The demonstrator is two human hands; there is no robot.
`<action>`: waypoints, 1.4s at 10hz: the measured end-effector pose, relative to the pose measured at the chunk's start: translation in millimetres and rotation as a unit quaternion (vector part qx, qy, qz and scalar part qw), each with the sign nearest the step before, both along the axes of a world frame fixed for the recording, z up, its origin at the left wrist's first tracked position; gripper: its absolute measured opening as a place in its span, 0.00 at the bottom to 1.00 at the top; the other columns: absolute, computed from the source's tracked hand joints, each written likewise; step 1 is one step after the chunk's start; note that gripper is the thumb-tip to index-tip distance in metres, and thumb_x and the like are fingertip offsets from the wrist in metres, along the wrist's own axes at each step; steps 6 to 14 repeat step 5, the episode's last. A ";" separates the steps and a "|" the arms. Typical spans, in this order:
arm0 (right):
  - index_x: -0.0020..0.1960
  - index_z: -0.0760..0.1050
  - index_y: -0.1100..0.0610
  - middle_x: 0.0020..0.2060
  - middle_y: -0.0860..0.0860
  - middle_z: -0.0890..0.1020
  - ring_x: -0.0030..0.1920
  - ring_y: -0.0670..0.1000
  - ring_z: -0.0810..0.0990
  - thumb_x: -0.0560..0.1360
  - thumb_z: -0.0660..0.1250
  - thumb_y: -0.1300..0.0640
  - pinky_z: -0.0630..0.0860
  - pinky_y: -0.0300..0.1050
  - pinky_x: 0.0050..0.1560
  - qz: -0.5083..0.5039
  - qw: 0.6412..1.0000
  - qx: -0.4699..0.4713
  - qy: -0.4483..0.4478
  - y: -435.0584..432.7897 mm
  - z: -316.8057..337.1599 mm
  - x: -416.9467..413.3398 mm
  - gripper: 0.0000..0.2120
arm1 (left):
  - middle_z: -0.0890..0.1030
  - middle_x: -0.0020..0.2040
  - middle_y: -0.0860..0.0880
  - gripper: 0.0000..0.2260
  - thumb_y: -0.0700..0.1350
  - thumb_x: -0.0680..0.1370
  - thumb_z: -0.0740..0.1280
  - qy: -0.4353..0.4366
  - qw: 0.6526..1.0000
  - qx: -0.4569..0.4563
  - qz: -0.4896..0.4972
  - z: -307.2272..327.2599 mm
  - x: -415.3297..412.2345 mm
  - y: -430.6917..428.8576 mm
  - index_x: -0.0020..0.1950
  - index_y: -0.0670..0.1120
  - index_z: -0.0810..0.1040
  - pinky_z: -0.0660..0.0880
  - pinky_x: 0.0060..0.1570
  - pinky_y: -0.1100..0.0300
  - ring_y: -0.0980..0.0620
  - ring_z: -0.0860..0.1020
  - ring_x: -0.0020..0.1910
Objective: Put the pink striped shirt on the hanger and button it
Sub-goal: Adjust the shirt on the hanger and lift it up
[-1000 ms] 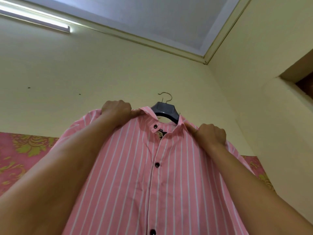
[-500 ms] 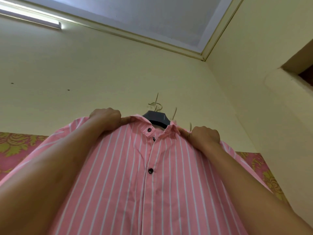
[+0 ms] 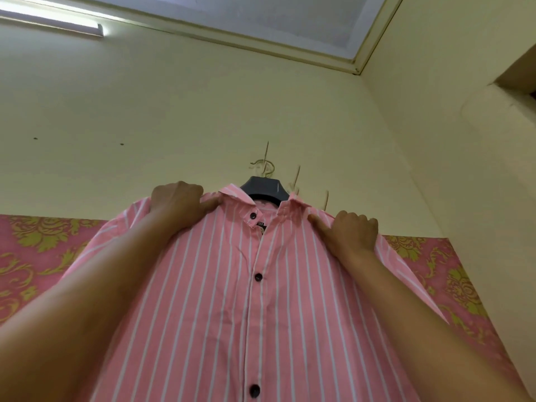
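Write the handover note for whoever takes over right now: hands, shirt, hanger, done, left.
Left hand: grips the pink striped shirt at one shoulder, beside the collar.
Right hand: grips the other shoulder.
Hanger: inside the shirt's neck, up by the wall; its hook is at a wall peg, whether caught I cannot tell.
Done: shirt on the hanger; the two front buttons in view look fastened.
Left: the collar button looks open; lower buttons are out of view, so check them.

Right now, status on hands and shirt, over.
Left hand, right hand pinching shoulders of pink white-striped shirt. On dark plastic hanger, front buttoned, collar button open. Nothing blocking.
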State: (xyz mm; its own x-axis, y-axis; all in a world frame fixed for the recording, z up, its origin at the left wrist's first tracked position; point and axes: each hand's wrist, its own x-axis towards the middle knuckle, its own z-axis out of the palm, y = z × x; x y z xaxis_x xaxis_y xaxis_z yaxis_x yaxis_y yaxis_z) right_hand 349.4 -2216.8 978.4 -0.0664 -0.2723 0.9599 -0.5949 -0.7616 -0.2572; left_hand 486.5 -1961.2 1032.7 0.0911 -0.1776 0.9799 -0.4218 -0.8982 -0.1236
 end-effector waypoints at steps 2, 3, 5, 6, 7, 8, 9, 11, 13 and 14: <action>0.72 0.57 0.58 0.72 0.59 0.62 0.72 0.61 0.56 0.75 0.48 0.34 0.49 0.57 0.72 0.057 0.997 -0.027 0.043 6.2 -45.4 -6.6 0.35 | 0.71 0.67 0.45 0.27 0.65 0.76 0.50 -0.018 1.000 0.009 -0.021 -52.6 -13.6 9.3 0.68 0.49 0.64 0.59 0.67 0.47 0.45 0.68 0.66; 0.74 0.53 0.54 0.75 0.56 0.55 0.75 0.60 0.49 0.73 0.40 0.33 0.42 0.57 0.73 0.098 0.991 -0.054 0.074 16.4 -74.9 -12.9 0.37 | 0.63 0.73 0.47 0.27 0.65 0.76 0.50 -0.007 0.999 0.021 -0.027 -85.5 -21.4 14.6 0.70 0.53 0.62 0.48 0.71 0.43 0.46 0.58 0.73; 0.73 0.61 0.54 0.73 0.57 0.63 0.73 0.60 0.58 0.71 0.40 0.35 0.52 0.60 0.72 0.173 0.977 -0.045 0.116 44.8 -160.9 -25.5 0.38 | 0.66 0.71 0.47 0.32 0.67 0.70 0.44 0.070 0.995 0.048 -0.048 -167.0 -41.0 41.5 0.68 0.54 0.66 0.49 0.69 0.42 0.45 0.61 0.71; 0.73 0.61 0.54 0.73 0.57 0.63 0.73 0.60 0.58 0.71 0.40 0.35 0.52 0.60 0.72 0.173 0.977 -0.045 0.116 44.8 -160.9 -25.5 0.38 | 0.66 0.71 0.47 0.32 0.67 0.70 0.44 0.070 0.995 0.048 -0.048 -167.0 -41.0 41.5 0.68 0.54 0.66 0.49 0.69 0.42 0.45 0.61 0.71; 0.73 0.61 0.54 0.73 0.57 0.63 0.73 0.60 0.58 0.71 0.40 0.35 0.52 0.60 0.72 0.173 0.977 -0.045 0.116 44.8 -160.9 -25.5 0.38 | 0.66 0.71 0.47 0.32 0.67 0.70 0.44 0.070 0.995 0.048 -0.048 -167.0 -41.0 41.5 0.68 0.54 0.66 0.49 0.69 0.42 0.45 0.61 0.71; 0.73 0.61 0.54 0.73 0.57 0.63 0.73 0.60 0.58 0.71 0.40 0.35 0.52 0.60 0.72 0.173 0.977 -0.045 0.116 44.8 -160.9 -25.5 0.38 | 0.66 0.71 0.47 0.32 0.67 0.70 0.44 0.070 0.995 0.048 -0.048 -167.0 -41.0 41.5 0.68 0.54 0.66 0.49 0.69 0.42 0.45 0.61 0.71; 0.73 0.61 0.54 0.73 0.57 0.63 0.73 0.60 0.58 0.71 0.40 0.35 0.52 0.60 0.72 0.173 0.977 -0.045 0.116 44.8 -160.9 -25.5 0.38 | 0.66 0.71 0.47 0.32 0.67 0.70 0.44 0.070 0.995 0.048 -0.048 -167.0 -41.0 41.5 0.68 0.54 0.66 0.49 0.69 0.42 0.45 0.61 0.71; 0.73 0.61 0.54 0.73 0.57 0.63 0.73 0.60 0.58 0.71 0.40 0.35 0.52 0.60 0.72 0.173 0.977 -0.045 0.116 44.8 -160.9 -25.5 0.38 | 0.66 0.71 0.47 0.32 0.67 0.70 0.44 0.070 0.995 0.048 -0.048 -167.0 -41.0 41.5 0.68 0.54 0.66 0.49 0.69 0.42 0.45 0.61 0.71; 0.73 0.61 0.54 0.73 0.57 0.63 0.73 0.60 0.58 0.71 0.40 0.35 0.52 0.60 0.72 0.173 0.977 -0.045 0.116 44.8 -160.9 -25.5 0.38 | 0.66 0.71 0.47 0.32 0.67 0.70 0.44 0.070 0.995 0.048 -0.048 -167.0 -41.0 41.5 0.68 0.54 0.66 0.49 0.69 0.42 0.45 0.61 0.71; 0.73 0.61 0.54 0.73 0.57 0.63 0.73 0.60 0.58 0.71 0.40 0.35 0.52 0.60 0.72 0.173 0.977 -0.045 0.116 44.8 -160.9 -25.5 0.38 | 0.66 0.71 0.47 0.32 0.67 0.70 0.44 0.070 0.995 0.048 -0.048 -167.0 -41.0 41.5 0.68 0.54 0.66 0.49 0.69 0.42 0.45 0.61 0.71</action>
